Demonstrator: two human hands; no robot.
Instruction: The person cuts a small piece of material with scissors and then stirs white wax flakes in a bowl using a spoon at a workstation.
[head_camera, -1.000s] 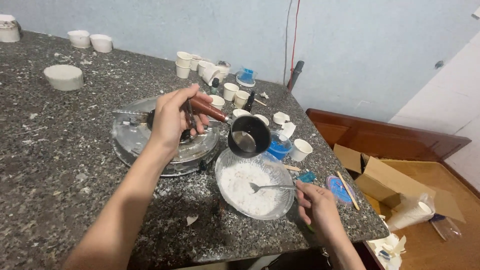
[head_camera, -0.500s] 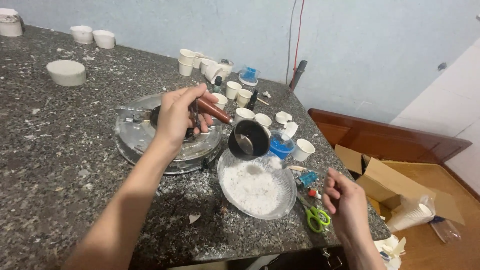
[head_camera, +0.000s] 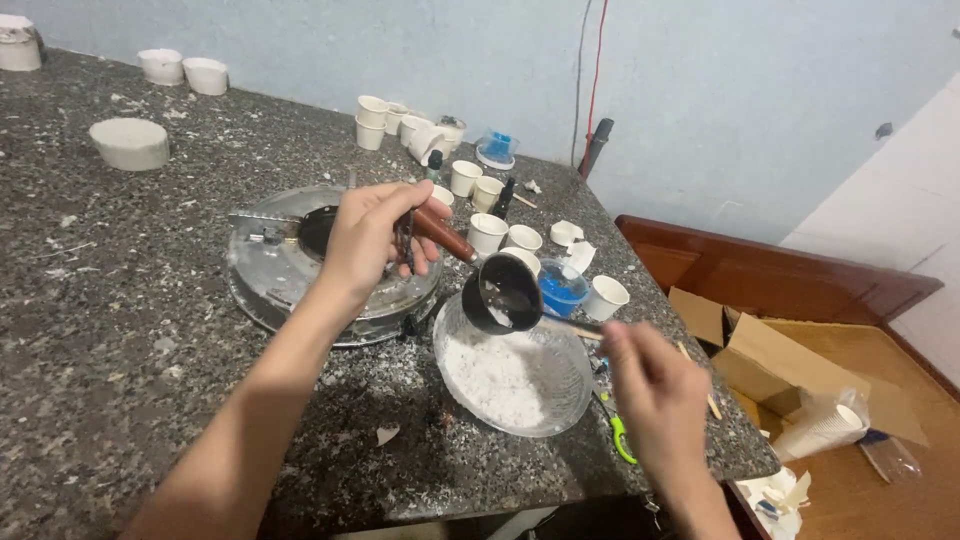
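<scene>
Open stretch of counter left of round metal stove, wide enough for passing. Far left edge blocked only by pale round block and two white bowls. Middle crowded: glass bowl of white powder just beside stove, dark pot tilted above bowl rim. Behind, tight cluster of small white cups and blue-filled cup, gaps narrow. Near edge right of bowl barred by green scissors. Beyond counter, open cardboard box on floor.
</scene>
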